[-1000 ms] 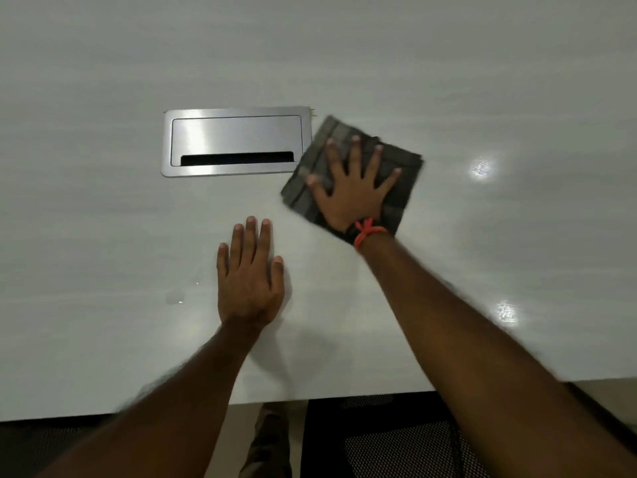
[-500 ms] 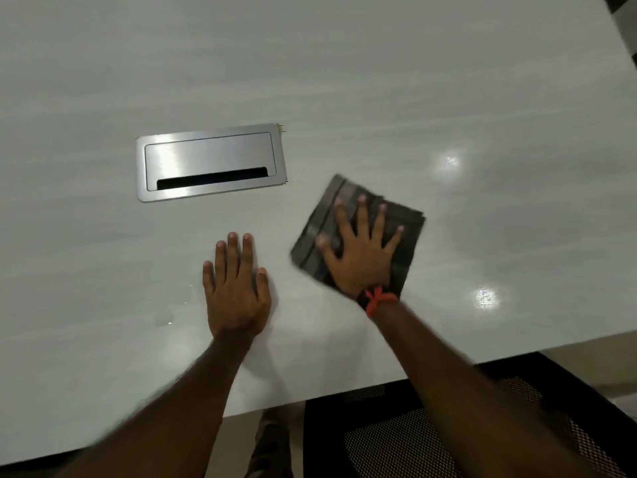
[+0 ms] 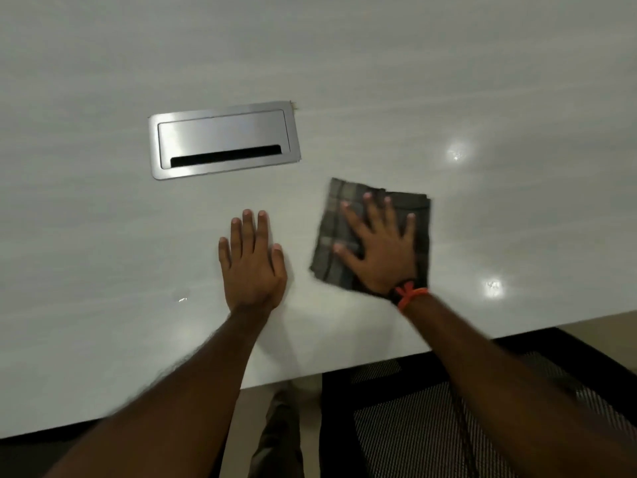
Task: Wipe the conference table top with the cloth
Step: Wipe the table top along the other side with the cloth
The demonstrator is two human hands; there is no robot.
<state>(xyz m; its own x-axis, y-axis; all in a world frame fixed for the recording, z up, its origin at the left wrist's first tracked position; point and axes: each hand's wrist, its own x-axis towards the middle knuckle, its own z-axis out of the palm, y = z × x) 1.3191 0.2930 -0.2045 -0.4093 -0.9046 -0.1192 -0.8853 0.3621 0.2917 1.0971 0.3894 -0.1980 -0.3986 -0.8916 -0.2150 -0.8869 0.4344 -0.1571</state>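
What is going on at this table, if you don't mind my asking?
A person is wiping a pale conference table with a folded dark plaid cloth. The right hand lies spread flat on the cloth, pressing it down, to the right of a closed metal cable hatch. The left hand rests flat and empty on the bare tabletop beside it.

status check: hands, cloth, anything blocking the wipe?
Right hand flat, fingers spread, pressing cloth on table. Left hand flat on bare table, empty. Metal cable hatch sits flush, far-left of cloth, apart from it.
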